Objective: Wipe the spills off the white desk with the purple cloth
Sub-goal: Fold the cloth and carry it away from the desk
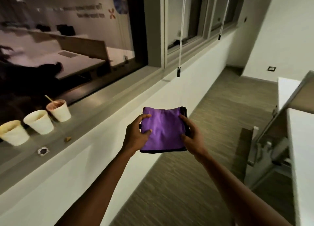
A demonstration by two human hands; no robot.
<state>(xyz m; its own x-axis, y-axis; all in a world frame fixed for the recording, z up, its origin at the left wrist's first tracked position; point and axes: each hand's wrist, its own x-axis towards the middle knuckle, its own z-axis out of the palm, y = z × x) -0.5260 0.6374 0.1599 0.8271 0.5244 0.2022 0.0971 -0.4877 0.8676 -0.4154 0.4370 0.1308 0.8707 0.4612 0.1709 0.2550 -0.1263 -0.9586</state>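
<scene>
Hands: left hand (136, 134) and right hand (191, 135) each grip one side of the folded purple cloth (163, 130), held in the air above the carpeted floor (195, 157). At left, three paper cups (38, 121) stand on the window ledge (85, 124); at far right, the white desk (302, 149).

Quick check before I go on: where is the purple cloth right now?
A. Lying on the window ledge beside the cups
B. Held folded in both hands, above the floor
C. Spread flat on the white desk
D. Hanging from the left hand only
B: the folded purple cloth is gripped by the left hand on one side and the right hand on the other, in the air over the carpeted floor.
</scene>
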